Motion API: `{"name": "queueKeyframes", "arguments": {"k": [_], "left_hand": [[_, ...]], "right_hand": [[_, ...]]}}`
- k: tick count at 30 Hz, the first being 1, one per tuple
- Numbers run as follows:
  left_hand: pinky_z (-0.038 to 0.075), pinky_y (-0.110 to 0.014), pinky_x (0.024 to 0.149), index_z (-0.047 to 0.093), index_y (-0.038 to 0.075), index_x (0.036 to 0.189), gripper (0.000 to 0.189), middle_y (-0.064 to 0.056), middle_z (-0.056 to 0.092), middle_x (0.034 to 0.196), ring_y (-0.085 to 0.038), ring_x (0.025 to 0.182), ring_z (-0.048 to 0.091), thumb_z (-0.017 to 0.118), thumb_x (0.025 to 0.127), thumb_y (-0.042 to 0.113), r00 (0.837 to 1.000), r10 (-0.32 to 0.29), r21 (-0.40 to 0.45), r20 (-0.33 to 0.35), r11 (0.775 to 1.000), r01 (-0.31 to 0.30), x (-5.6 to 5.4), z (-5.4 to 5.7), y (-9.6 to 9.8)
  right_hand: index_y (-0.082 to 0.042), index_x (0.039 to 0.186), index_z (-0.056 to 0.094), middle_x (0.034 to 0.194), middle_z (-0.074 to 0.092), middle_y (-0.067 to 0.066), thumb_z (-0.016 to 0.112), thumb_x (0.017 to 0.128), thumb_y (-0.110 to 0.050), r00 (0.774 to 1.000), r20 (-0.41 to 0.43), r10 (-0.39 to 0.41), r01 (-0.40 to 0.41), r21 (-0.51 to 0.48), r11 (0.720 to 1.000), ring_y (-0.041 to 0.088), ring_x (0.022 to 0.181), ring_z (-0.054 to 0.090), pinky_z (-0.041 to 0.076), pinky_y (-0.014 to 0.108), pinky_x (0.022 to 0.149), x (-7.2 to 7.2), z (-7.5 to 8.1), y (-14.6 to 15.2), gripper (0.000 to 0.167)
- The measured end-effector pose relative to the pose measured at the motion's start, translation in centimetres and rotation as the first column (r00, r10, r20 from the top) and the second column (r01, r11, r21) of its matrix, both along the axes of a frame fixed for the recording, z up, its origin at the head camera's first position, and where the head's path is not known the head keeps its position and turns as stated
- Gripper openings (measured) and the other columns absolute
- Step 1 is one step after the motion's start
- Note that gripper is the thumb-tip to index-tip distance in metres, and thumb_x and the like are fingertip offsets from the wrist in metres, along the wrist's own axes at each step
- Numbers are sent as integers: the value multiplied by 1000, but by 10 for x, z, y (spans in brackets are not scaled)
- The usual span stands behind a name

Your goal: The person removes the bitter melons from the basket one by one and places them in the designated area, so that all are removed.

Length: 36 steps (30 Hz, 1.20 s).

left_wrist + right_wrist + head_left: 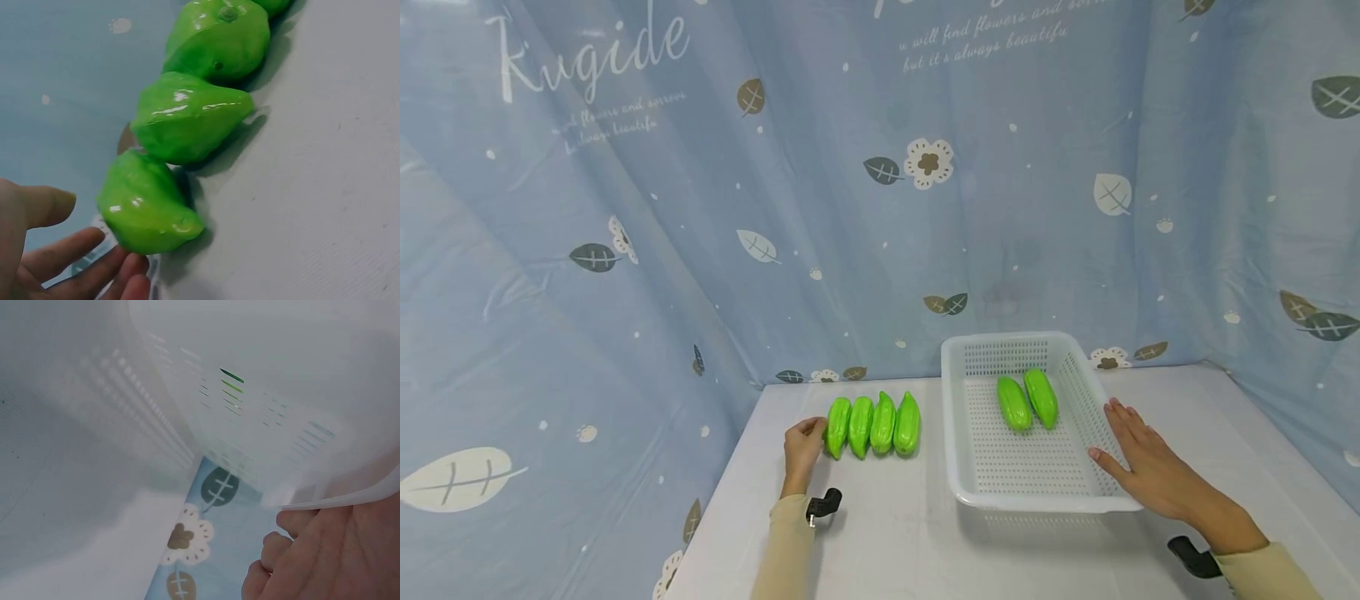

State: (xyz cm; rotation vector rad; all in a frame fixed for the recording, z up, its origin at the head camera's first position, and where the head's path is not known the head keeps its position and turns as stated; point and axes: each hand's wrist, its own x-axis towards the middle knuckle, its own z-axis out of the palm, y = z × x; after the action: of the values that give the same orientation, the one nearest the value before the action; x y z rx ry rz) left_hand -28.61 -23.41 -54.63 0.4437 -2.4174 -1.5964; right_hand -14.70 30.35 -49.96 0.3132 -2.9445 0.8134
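Note:
Several glossy green toy gourds, ridged and tapered like bitter melons, lie side by side in a row on the table. My left hand is at the left end of the row, beside the outermost gourd. In the left wrist view its thumb stands apart from that gourd, and the fingertips are at its lower side; whether they touch cannot be told. A white perforated plastic basket stands to the right with two more gourds inside. My right hand rests on the basket's right rim with straight fingers.
A white cloth covers the table. Behind and beside it hangs a blue curtain with leaf and flower prints. The basket's back edge is close to the curtain. Black wrist mounts stick out beside both forearms.

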Motion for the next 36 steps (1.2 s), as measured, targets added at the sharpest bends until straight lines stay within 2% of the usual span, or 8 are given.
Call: {"name": "queueKeyframes", "arguments": {"k": [5, 8, 15, 20, 24, 31, 36], "left_hand": [[56, -33, 82, 69, -3, 128, 40, -25, 72, 121, -36, 108, 69, 60, 104, 28, 1000, 17, 0, -6, 1000, -17, 4, 11, -5], [54, -33, 80, 69, -4, 128, 41, -27, 72, 118, -39, 107, 68, 59, 105, 29, 999, 17, 4, -27, 1000, -17, 6, 18, -7], [55, -48, 97, 66, -3, 133, 44, -30, 68, 127, -42, 116, 65, 57, 106, 31, 995, -22, 56, -99, 998, 27, 13, 36, -3], [55, -51, 104, 67, -2, 133, 44, -27, 69, 129, -39, 118, 67, 60, 106, 31, 989, -54, 93, -134, 993, 67, 16, 55, 8], [56, -48, 105, 67, -4, 131, 44, -25, 71, 127, -38, 119, 69, 62, 105, 31, 977, -93, 108, -192, 987, 115, 19, 71, 21], [60, -32, 99, 67, 2, 134, 40, -19, 73, 126, -31, 115, 72, 65, 104, 29, 957, -169, 146, -237, 967, 207, 32, 95, 44], [61, -25, 93, 68, 0, 132, 40, -21, 73, 124, -25, 109, 74, 68, 102, 28, 930, -224, 178, -293, 942, 283, 37, 107, 62]], "right_hand": [[9, 162, 4, 170, 4, 34, 48, 107, -47, 1000, -5, 5, -5, 6, 1000, 55, 157, -3, -5, 72, 124, 1, 2, 0, 90], [10, 162, 5, 169, 4, 35, 47, 108, -47, 1000, -10, 9, -9, 22, 1000, 53, 158, -5, -8, 70, 125, 1, 2, 0, 89], [12, 161, 8, 169, 4, 35, 46, 108, -48, 1000, -20, 13, -12, 77, 997, 51, 158, -5, -11, 65, 127, 1, 3, 0, 88], [12, 161, 8, 168, 6, 36, 45, 109, -47, 999, -31, 16, -13, 95, 995, 53, 158, -2, -15, 60, 128, 1, 5, 0, 87], [13, 160, 9, 168, 7, 37, 46, 108, -46, 999, -44, 19, -15, 95, 995, 53, 158, -1, -23, 50, 126, 2, 6, -1, 87], [13, 160, 8, 168, 7, 36, 46, 108, -45, 999, -43, 22, -18, 91, 996, 52, 158, -2, -25, 48, 126, 2, 5, -1, 87], [12, 161, 7, 168, 5, 36, 46, 108, -46, 999, -37, 19, -15, 92, 996, 52, 158, -3, -27, 44, 123, 1, 4, 0, 87]]}}
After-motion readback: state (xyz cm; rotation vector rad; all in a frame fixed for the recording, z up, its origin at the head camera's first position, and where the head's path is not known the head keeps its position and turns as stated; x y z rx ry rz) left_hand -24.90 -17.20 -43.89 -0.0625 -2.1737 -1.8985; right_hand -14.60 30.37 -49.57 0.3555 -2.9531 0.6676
